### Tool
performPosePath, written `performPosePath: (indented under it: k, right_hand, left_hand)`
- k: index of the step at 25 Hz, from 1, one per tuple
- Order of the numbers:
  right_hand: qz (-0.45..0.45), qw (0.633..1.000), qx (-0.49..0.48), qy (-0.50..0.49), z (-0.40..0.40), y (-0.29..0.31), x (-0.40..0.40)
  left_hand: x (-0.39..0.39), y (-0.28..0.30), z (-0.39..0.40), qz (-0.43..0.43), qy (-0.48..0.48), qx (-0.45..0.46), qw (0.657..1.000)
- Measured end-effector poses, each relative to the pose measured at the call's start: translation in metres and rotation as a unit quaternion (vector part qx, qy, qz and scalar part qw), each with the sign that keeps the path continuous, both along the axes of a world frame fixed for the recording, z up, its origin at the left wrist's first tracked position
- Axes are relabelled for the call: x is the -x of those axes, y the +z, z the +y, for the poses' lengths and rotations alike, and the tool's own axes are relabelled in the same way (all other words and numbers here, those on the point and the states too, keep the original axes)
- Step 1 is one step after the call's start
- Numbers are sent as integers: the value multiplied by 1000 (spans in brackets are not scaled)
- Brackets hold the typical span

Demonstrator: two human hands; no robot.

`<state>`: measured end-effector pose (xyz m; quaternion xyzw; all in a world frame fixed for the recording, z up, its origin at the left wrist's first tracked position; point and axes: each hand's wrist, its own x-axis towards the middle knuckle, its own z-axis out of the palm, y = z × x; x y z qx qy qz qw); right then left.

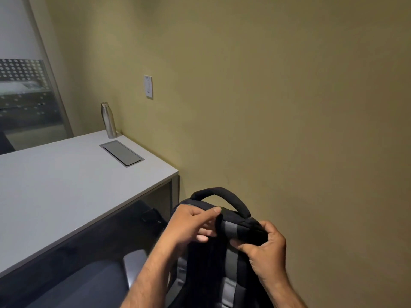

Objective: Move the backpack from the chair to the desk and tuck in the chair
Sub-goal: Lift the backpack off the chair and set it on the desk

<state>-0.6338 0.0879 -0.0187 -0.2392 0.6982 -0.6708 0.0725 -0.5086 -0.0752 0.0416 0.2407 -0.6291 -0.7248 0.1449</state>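
Observation:
A black backpack (213, 258) with grey straps stands upright at the bottom centre, its padded top handle arching above it. My left hand (191, 225) grips the top left corner of the backpack. At the top right corner my right hand (266, 247) is closed on the shoulder strap. The white desk (66, 192) stretches to the left of the backpack, its corner just beyond my left hand. A dark grey chair (89, 283) shows at the bottom left, its seat partly under the desk edge.
A steel water bottle (108, 120) stands at the desk's far corner beside the olive wall. A grey cable hatch (121, 153) is set into the desktop. A white wall switch (148, 86) is above. A glass partition (24, 101) runs behind the desk.

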Motion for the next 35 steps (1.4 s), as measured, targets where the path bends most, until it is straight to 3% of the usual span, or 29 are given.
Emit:
performPosePath:
  k: [3,5,6,10,14,16,22,25,28,30,35]
  right_hand:
    - [20,999,46,15,-32,24,32]
    - [15,996,81,26,-51,41,53]
    - [13,995,99,29,-60,49,62]
    - [-5,984,162,70,-117,77,97]
    - [-24,969,202,137,-183,93,141]
    - [-24,966,198,163,-219,99,159]
    - [-10,964,164,208,-320,121,210]
    - [33,967,115,225,-361,133,228]
    - [104,967,54,227,-403,138,241]
    - [103,966,20,235,-432,129,248]
    - [-65,958,-8,279,-524,87,236]
  left_hand:
    - [-6,-8,-53,70,109,36,991]
    - [-12,-25,-93,65,223,79,969]
    - [-12,-33,-111,48,242,96,964]
    - [26,-52,-162,12,150,128,980]
    - [79,-44,-220,6,279,130,951]
    - [99,-33,-243,-16,347,139,928]
    - [144,-4,-305,31,525,174,832]
    - [150,15,-349,74,567,183,800]
    - [149,32,-400,115,562,205,793]
    - [148,41,-438,140,556,212,791]
    - [148,60,-553,167,538,242,790]
